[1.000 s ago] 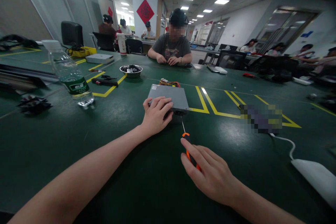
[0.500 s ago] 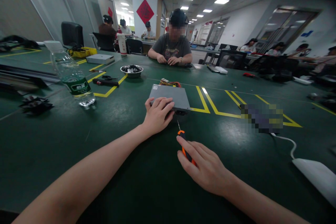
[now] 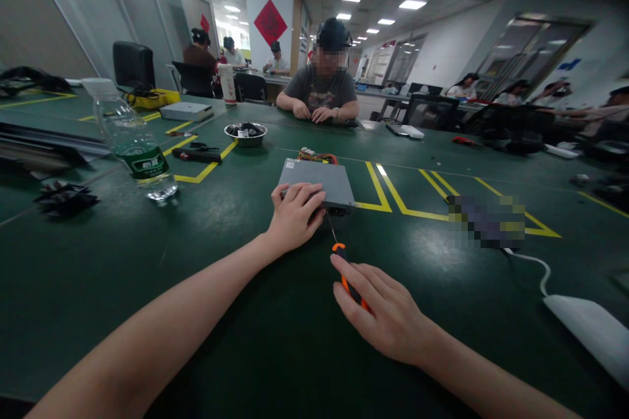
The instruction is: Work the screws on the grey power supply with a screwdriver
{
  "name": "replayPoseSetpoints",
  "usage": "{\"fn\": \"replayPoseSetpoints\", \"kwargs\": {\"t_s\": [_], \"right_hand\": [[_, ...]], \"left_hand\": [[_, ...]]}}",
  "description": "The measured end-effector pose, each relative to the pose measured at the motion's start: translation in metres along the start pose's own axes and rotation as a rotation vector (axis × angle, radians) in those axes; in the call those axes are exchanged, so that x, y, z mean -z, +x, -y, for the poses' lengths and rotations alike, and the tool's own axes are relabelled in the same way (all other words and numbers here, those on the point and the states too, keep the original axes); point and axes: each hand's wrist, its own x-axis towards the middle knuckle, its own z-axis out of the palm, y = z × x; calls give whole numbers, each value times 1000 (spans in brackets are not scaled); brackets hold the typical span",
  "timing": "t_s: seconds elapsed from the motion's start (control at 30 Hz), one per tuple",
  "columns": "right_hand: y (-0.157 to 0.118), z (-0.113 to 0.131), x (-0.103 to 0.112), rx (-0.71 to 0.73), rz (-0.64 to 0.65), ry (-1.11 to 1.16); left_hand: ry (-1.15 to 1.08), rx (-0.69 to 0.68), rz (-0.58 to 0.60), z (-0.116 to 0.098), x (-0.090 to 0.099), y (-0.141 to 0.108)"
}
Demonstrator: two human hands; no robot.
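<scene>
A grey computer power supply [image 3: 322,173] lies flat on the green table, its bundle of coloured cables [image 3: 318,157] at the far side and a socket on its near face. My left hand [image 3: 297,213] grips the box's near left part, fingers over the top and thumb at the near face. In my right hand [image 3: 381,308] is a screwdriver [image 3: 346,275] with an orange and black handle. Its thin shaft points up and away toward the near face, beside my left thumb. Whether the tip touches the box I cannot tell.
To the left stand a water bottle [image 3: 140,154] and a dark metal part [image 3: 65,198]. A metal bowl [image 3: 246,134] of small parts lies beyond, near a black tool [image 3: 196,154]. At right are a blurred-out device [image 3: 486,221] and a white cabled object [image 3: 590,327]. A person [image 3: 322,82] sits opposite.
The screwdriver's tip has moved slightly up and left, closer to the power supply's near face. My left hand has kept its place on the box.
</scene>
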Motion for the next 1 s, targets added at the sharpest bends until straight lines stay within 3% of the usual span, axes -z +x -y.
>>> {"fn": "replayPoseSetpoints", "kwargs": {"t_s": [0.57, 0.87, 1.0], "right_hand": [[-1, 3, -1, -24, 67, -7], [6, 8, -1, -19, 183, -21], [20, 3, 8, 1, 67, -147]], "left_hand": [[0, 10, 3, -1, 1, 1], [1, 13, 3, -1, -2, 3], [-5, 5, -10, 0, -4, 1]]}}
